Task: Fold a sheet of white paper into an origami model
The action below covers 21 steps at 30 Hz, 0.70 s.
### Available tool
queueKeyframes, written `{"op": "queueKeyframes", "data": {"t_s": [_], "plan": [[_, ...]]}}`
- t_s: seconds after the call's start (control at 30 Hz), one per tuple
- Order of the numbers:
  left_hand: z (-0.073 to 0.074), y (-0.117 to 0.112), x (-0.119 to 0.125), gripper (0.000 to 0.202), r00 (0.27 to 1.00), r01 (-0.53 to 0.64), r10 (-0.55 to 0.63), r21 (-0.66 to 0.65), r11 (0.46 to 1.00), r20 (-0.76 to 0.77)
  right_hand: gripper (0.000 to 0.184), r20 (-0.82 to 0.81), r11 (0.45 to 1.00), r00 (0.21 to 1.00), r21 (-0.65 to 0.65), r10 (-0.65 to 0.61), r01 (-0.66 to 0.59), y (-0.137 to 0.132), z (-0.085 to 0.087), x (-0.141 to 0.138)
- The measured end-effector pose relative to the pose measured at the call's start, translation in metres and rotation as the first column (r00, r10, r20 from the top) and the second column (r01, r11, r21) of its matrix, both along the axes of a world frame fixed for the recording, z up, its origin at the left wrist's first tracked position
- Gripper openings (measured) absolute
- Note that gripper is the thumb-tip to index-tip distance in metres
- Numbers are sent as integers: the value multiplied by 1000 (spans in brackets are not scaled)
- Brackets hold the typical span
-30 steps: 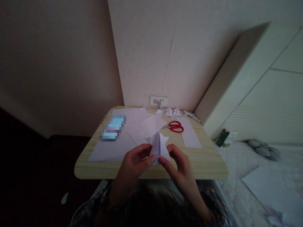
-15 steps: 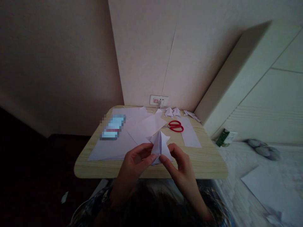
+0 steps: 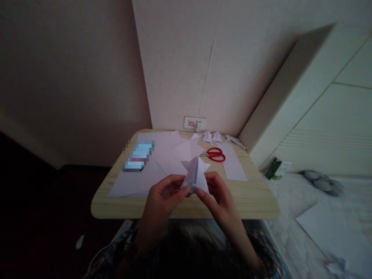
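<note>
A folded white paper shape (image 3: 197,173) with a pointed top is held upright above the near half of a small wooden table (image 3: 255,197). My left hand (image 3: 162,197) pinches its lower left corner between thumb and fingers. My right hand (image 3: 219,193) pinches its lower right side. Both hands meet at the base of the paper, fingers closed on it.
Flat white sheets (image 3: 136,182) cover the table's left and middle. Red-handled scissors (image 3: 215,154) lie behind the paper shape. Several small folded paper pieces (image 3: 212,136) sit by the wall under a socket (image 3: 195,123). A blurred flat object (image 3: 138,155) lies at left. A bed (image 3: 319,217) is at right.
Both hands have lifted the folded paper slightly up and away from me; the grip has shifted a little along its base.
</note>
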<state>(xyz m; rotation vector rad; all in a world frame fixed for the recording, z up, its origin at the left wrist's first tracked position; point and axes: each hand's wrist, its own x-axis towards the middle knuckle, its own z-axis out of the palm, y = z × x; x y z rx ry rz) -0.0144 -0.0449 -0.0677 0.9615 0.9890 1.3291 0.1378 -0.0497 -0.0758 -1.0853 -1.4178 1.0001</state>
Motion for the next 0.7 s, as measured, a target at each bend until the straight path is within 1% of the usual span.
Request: {"op": "queueKeyframes", "data": {"t_s": [0.1, 0.17, 0.3, 0.43, 0.57, 0.7], "plan": [[1, -2, 2, 9, 999, -42, 42, -3, 999, 6, 14, -19, 998, 998, -20, 56, -56, 0, 3, 0], [0, -1, 2, 9, 1000, -5, 5, -4, 1000, 4, 16, -36, 997, 996, -19, 77, -78, 0, 5, 0], [-3, 1, -1, 12, 994, 101, -101, -2, 995, -42, 20, -36, 998, 998, -30, 47, -48, 0, 7, 2], [0, 0, 0, 9, 997, 66, -66, -13, 998, -49, 21, -48, 997, 998, -59, 49, -52, 1, 6, 3], [3, -2, 2, 10, 991, 129, -130, -36, 991, -38, 22, -78, 998, 996, -50, 39, -43, 0, 5, 2], [3, -4, 3, 8, 994, 102, -103, -47, 994, -26, 19, -106, 998, 993, -17, 56, -58, -1, 7, 1]]}}
